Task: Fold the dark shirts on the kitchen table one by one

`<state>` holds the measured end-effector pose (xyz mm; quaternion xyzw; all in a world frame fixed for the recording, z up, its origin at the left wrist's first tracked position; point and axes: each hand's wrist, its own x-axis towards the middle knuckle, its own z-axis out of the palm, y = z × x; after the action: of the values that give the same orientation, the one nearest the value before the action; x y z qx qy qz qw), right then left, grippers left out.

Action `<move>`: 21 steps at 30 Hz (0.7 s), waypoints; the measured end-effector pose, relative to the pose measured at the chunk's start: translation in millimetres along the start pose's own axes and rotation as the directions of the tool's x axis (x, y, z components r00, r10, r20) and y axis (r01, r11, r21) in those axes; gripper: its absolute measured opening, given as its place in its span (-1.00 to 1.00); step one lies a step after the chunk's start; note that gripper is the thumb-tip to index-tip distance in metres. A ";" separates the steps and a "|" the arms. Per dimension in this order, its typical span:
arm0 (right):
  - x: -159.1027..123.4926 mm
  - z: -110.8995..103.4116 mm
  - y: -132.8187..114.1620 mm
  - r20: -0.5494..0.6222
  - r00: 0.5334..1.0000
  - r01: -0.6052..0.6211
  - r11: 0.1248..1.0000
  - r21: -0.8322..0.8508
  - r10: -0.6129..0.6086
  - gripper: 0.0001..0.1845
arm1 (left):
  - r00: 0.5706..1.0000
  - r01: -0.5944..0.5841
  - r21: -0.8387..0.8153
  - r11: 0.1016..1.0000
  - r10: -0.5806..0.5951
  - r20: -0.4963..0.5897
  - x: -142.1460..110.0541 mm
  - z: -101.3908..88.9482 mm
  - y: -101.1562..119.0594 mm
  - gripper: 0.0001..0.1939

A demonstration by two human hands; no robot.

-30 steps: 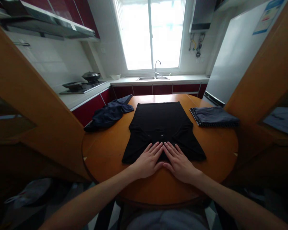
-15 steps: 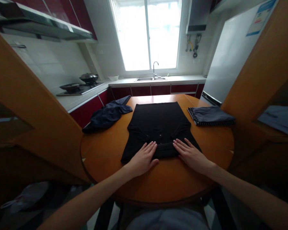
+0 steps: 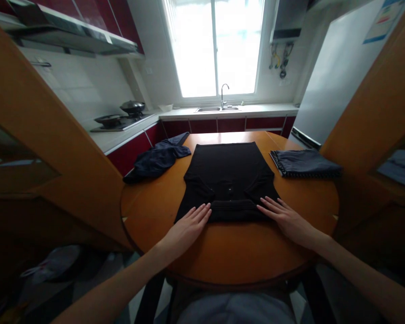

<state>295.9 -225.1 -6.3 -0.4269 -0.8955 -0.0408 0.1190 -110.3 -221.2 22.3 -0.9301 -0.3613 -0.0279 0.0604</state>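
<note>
A black garment, seemingly a shirt with small buttons (image 3: 231, 166), lies spread flat on the wooden table, its collar-like folded band toward me. My left hand (image 3: 193, 222) rests flat on its near left corner, fingers stretched out and close together. On the near right part lies my right hand (image 3: 283, 218), palm down with fingers extended and slightly apart. Neither hand grips the cloth. Between the hands the folded near edge shows.
The round wooden table (image 3: 236, 256) fills the middle. A crumpled dark blue garment (image 3: 157, 157) lies at its left edge, folded grey-blue clothes (image 3: 305, 163) at its right. Beyond stand a sink (image 3: 207, 109), a stove with pans (image 3: 133, 107) and a fridge (image 3: 337, 72).
My hands have slid apart along the near edge of the black garment, left hand to the left, right hand to the right. The view has shifted slightly.
</note>
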 end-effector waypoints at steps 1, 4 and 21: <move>-3.8 -0.3 3.4 0.007 1.000 -0.001 1.000 0.027 0.000 -0.12 | 1.000 0.006 -0.021 1.000 -0.005 0.024 -8.7 0.0 -4.0 -0.21; -14.1 -1.3 10.1 0.037 0.999 -0.009 0.997 0.071 0.007 -0.21 | 0.997 0.026 -0.088 0.996 -0.020 0.071 -34.4 0.3 -12.1 -0.32; 39.0 22.7 -78.5 -0.181 0.981 -0.060 0.996 0.071 0.072 -0.21 | 0.983 0.101 -0.187 0.977 -0.127 -0.130 58.7 2.4 74.4 -0.32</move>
<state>207.4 -241.3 -16.4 -0.4465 -0.8670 -0.0467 0.2164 -16.7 -236.0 18.7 -0.9051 -0.4050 -0.1298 0.0000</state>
